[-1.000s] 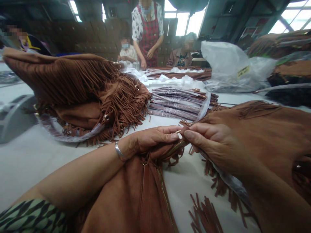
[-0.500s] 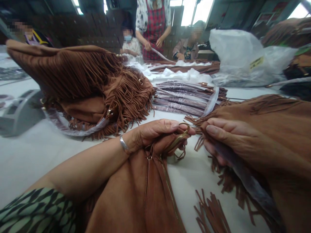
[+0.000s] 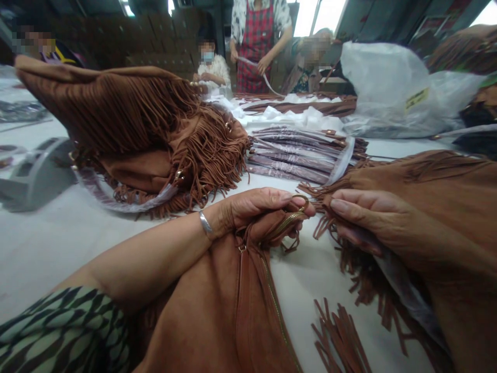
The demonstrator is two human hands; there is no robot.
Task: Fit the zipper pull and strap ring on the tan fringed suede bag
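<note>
Slightly lowered since half a second earlier, the right hand (image 3: 373, 217) was drawn further from the left hand (image 3: 252, 212), and a clear gap was opened between the two over the pale bench (image 3: 46, 243). The corner of a brown suede bag (image 3: 225, 305) was gripped in the left hand, the fingers curled shut over the fabric, with a brass ring (image 3: 302, 203) pinched under the thumb at the end of the zip (image 3: 274, 300). The bag lay directly before the wearer, its body spread toward the near edge. The right hand was closed loosely over a plastic-wrapped strap (image 3: 404, 290) and the fringe (image 3: 349, 259) beside it; how firmly these were held could not be told.

For the step to be done well, it was judged that the ring should be kept exposed and steady above the fabric, and the strap end brought to it free of the loose fringe strands, which could easily be caught in the fitting.

A second fringed bag (image 3: 128, 129) was piled to the left, a stack of wrapped straps (image 3: 291, 155) beyond the hands, and a white plastic sack (image 3: 388, 88) further right. Other people were seen working at the far end, one in a red checked apron (image 3: 256, 46).
</note>
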